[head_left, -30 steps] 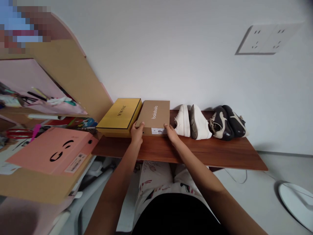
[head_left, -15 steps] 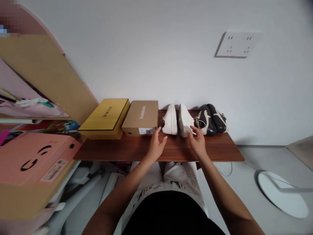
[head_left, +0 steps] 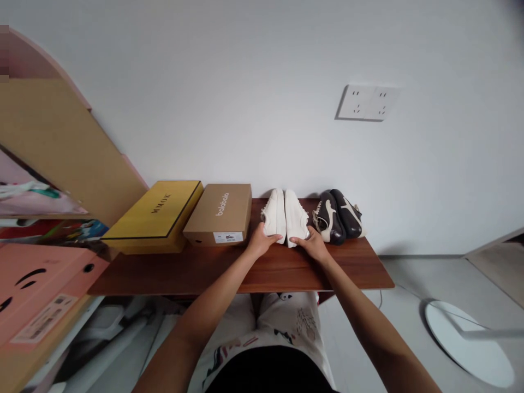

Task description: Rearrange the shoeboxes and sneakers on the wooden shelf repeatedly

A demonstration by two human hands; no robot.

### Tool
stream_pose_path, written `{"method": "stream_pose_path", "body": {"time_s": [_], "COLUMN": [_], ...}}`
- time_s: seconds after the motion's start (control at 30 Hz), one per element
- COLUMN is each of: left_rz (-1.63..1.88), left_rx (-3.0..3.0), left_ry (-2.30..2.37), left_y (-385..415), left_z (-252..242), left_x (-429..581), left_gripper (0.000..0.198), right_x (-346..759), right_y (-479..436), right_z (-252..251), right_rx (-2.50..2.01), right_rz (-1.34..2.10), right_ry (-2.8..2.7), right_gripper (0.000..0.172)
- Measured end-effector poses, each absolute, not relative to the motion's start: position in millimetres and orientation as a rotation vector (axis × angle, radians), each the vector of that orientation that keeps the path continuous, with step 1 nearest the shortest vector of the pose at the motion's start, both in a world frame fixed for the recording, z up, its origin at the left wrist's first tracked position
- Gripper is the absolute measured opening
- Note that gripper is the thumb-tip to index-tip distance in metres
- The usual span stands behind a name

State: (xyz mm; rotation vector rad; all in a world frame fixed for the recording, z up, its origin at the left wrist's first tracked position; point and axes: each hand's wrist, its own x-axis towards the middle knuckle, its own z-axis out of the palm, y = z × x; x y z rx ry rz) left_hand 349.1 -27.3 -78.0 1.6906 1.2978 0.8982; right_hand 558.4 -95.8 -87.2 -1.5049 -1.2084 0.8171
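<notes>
Two white sneakers stand on their sides, sole against sole, on a dark wooden shelf. My left hand grips the near end of the left white sneaker, thumb along its near edge. My right hand is closed in the same way on the right white sneaker. To the right lies a pair of dark sneakers with cream stripes, also on their sides. On the left of the white pair sits a brown balabala shoebox, and beyond it a yellow MMOK box.
A pink box rests on a wooden unit at the left, which rises toward the wall. A white socket plate is on the wall above. A round white base stands on the floor at the right.
Both hands have closed on the white sneakers. The right sneaker has moved against the left one, closing the gap between them. The camera view has shifted.
</notes>
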Motion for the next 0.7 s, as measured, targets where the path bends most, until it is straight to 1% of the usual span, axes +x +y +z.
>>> {"method": "stream_pose_path", "body": {"time_s": [0.1,0.27,0.4,0.53,0.7], "left_rz": [0.750,0.303,0.067,-0.011,0.049], "left_rx": [1.967,2.496,2.706,2.752,2.728], "left_ry": [1.351,1.394,1.406,1.408,1.409], "left_y": [-27,-32,-36,-35,-29], "left_z": [-53,-16,-8,-14,-24], "left_x": [347,353,364,368,368], "left_gripper": [0.052,0.049,0.049,0.048,0.049], "right_x": [562,559,545,532,524], "right_y": [-97,-95,-83,-75,-68], "right_z": [-68,-27,-10,-11,-14], "right_rx": [-1.600,-2.031,-2.129,-2.150,-2.166], "right_rz": [0.657,0.276,0.139,0.085,0.058], "right_ry": [-1.422,-1.921,-2.259,-2.401,-2.369], "right_gripper": [0.058,0.042,0.043,0.045,0.043]}}
